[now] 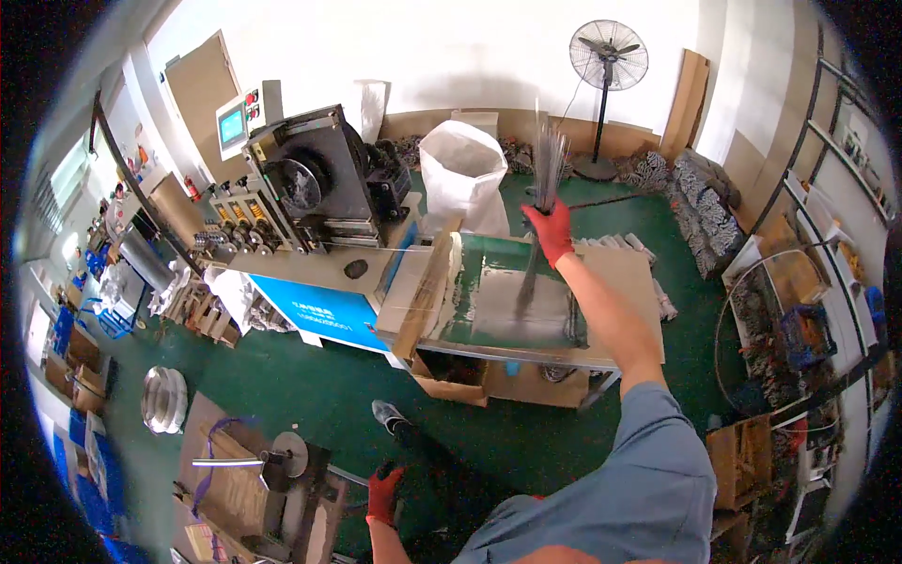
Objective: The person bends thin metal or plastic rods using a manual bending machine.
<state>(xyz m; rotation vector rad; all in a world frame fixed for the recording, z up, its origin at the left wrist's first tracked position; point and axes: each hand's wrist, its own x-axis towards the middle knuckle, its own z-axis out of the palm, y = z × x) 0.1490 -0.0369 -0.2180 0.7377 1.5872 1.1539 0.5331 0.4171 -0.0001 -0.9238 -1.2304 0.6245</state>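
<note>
My right hand (550, 230), in a red glove, is stretched out over the work table (526, 352) and is shut on a bundle of thin straight metal rods (542, 179). The bundle stands nearly upright, its lower end reaching down to the table top and its upper end fanning out above the glove. My left hand (382, 493), also in a red glove, hangs low beside my leg, away from the table. Its fingers are curled, and it seems to hold a small dark thing that I cannot make out. My dark trouser leg and grey shoe (385, 414) show below.
A wire-straightening machine (315, 188) on a blue base stands left of the table. A white sack (462, 174), a standing fan (608, 66) and heaps of wire lie behind. Cardboard boxes (451, 376) sit under the table. Shelving (808, 310) runs along the right.
</note>
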